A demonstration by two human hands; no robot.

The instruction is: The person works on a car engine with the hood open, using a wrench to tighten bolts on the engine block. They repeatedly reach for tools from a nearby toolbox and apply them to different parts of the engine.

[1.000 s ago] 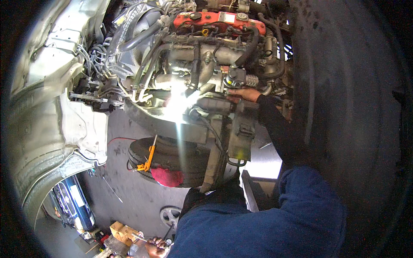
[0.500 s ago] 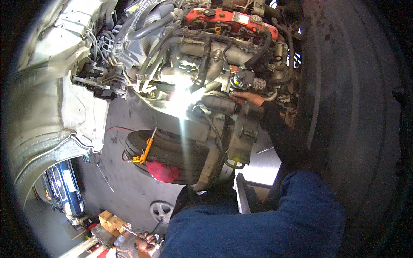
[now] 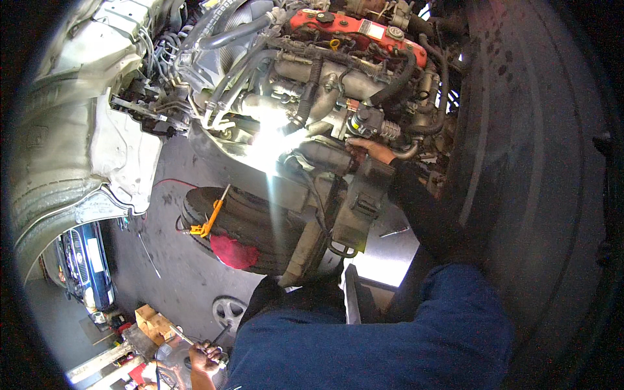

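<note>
My right hand [image 3: 374,151] reaches in at the side of the engine [image 3: 338,78], just below a black round housing [image 3: 367,122] with a ribbed end. Its fingers are bent in by the end of a thick black pipe [image 3: 323,156]; their tips and what they grip are hidden. Low at the left, my left hand [image 3: 205,359] is closed round a slim metal tool [image 3: 182,335], its shaft sticking out past the fingers. A grey-black box-shaped part [image 3: 357,205] hangs beneath my right wrist.
A bright lamp [image 3: 270,146] glares beside the engine. Below it lies a tyre [image 3: 260,214] with an orange-handled tool [image 3: 209,218] and red cloth [image 3: 234,252]. Pale body panels [image 3: 127,156] rise at left. A spoked wheel [image 3: 229,313] and cardboard box [image 3: 153,322] are near my left hand.
The view has shifted slightly, so the floor items sit a little further left and up. My right hand stays at the same engine spot; my left hand still holds the slim tool.
</note>
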